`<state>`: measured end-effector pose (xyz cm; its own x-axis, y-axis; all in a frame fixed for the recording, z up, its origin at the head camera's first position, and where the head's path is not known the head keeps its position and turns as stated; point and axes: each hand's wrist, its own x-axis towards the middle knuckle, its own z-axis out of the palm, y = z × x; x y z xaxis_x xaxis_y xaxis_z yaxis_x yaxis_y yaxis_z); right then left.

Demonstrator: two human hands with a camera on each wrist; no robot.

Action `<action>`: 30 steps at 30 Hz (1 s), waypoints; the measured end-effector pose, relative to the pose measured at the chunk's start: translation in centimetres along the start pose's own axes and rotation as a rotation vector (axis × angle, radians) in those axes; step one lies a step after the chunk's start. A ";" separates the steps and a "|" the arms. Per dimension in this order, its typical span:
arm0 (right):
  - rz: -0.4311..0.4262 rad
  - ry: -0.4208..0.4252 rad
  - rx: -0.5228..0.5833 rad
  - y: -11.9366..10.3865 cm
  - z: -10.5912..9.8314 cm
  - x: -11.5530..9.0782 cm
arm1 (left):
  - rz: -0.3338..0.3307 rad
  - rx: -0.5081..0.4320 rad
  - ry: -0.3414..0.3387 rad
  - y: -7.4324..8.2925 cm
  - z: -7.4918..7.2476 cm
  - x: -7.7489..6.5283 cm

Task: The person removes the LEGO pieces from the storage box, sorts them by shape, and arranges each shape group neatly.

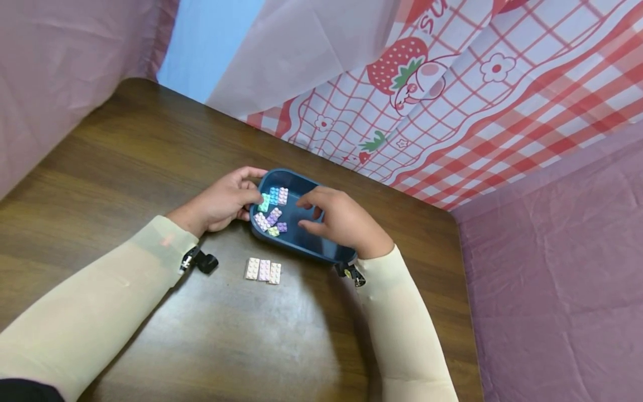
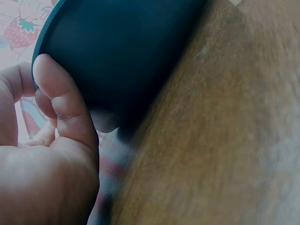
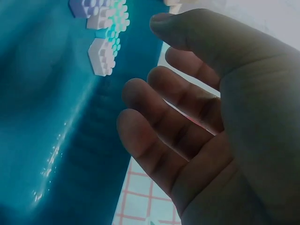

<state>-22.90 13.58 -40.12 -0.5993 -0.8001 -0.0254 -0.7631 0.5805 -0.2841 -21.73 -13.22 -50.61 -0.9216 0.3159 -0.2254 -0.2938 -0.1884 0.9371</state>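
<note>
My left hand (image 1: 226,198) grips the left end of a dark blue tray (image 1: 307,242); in the left wrist view its thumb (image 2: 65,101) presses on the tray's outer wall (image 2: 122,51). Inside that end lie several toy building bricks: green (image 1: 263,202), blue (image 1: 273,195), pale pink (image 1: 283,195), lavender (image 1: 274,215), purple (image 1: 282,227) and yellow-green (image 1: 273,230) among them. Over the tray's right part hovers my right hand (image 1: 344,218), fingers loosely bent and apart, holding nothing. The right wrist view shows its fingertips apart from the bricks (image 3: 101,58).
Three pale bricks (image 1: 264,269) stand side by side on the wooden table (image 1: 226,335), in front of the tray. Behind the table hangs a red-and-white strawberry cloth (image 1: 341,128). Pinkish curtains (image 1: 552,279) close off the sides.
</note>
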 end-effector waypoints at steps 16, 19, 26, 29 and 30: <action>-0.028 -0.108 0.062 1.9 0.3 2.0 | 0.017 -0.044 -0.025 0.0 0.2 -0.2; -0.037 -0.125 0.071 2.2 0.2 2.3 | 0.020 -0.038 -0.029 0.0 0.2 -0.2; -0.069 -0.156 0.078 2.4 0.2 2.9 | 0.019 -0.033 -0.015 0.1 0.2 -0.2; -0.084 -0.153 0.081 2.5 0.3 3.3 | 0.015 -0.030 -0.008 0.2 0.2 -0.3; -0.086 -0.155 0.079 2.5 0.3 3.4 | 0.015 -0.030 -0.007 0.2 0.2 -0.3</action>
<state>-26.79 12.27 -41.24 -0.4833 -0.8636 -0.1436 -0.7848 0.5000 -0.3661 -21.47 -13.14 -50.30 -0.9242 0.3192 -0.2096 -0.2877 -0.2210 0.9319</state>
